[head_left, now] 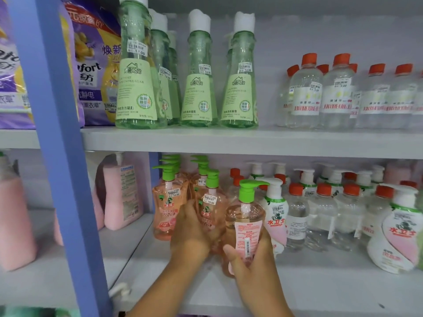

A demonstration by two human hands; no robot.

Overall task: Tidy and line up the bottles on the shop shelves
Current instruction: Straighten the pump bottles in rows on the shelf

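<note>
a pink pump bottle (246,227) is held by the right hand (254,264) at the front of the lower shelf (320,291), its back label and barcode turned outward; the grip is wrapped round the lower body, thumb across the label; the left hand (191,234) is laid against a second pink bottle (209,208) just behind, fingers curled round its side, though how firmly it is gripped cannot be told; a third one (166,209) stands to the left, label forward, with more of the kind ranked behind.

the bottle is judged to be stiff clear plastic, full of liquid and so fairly heavy for its size; the smooth wall and glossy label are likely to be slippery; the green pump (249,189) is judged a poor place to lift from, since it may press down or turn; the waist of the body is the better hold; a turn is called for so that the front label faces out, then it is to be set in line with its neighbours.
</note>
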